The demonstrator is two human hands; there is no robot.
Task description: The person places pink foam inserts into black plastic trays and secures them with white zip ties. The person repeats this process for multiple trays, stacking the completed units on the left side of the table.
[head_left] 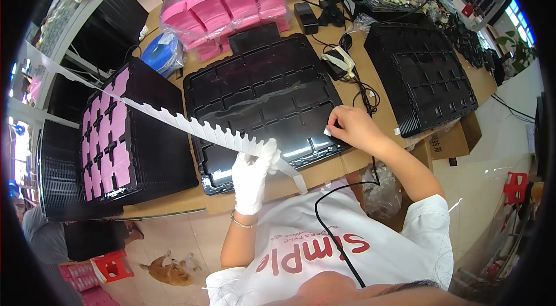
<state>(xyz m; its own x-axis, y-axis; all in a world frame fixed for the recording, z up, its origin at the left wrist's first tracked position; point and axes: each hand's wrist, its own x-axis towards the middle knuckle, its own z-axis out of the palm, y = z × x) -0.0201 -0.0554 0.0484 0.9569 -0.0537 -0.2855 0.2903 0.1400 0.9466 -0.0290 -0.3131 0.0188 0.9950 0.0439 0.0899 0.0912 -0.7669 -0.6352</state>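
Observation:
My left hand (253, 177), in a white glove, is closed round a long white strip (191, 126) with a row of notched tabs along one edge. The strip runs up to the far left, and its short end hangs past my fingers toward my shirt. My bare right hand (354, 127) pinches a small white piece (328, 132), which looks like a sticker or paper tab. Both hands are by the near edge of a black plastic tray (272, 94) with moulded compartments, the right one over its near right corner. Light glints off the tray's glossy surface.
Left stands a stack of black trays (156, 132) with pink pieces (107, 138) on its side; right, another black stack (423, 74). Behind are pink foam parts in plastic (226, 2), a blue wrapped bundle (162, 54) and cables (365, 94). A dog (171, 270) lies on the floor.

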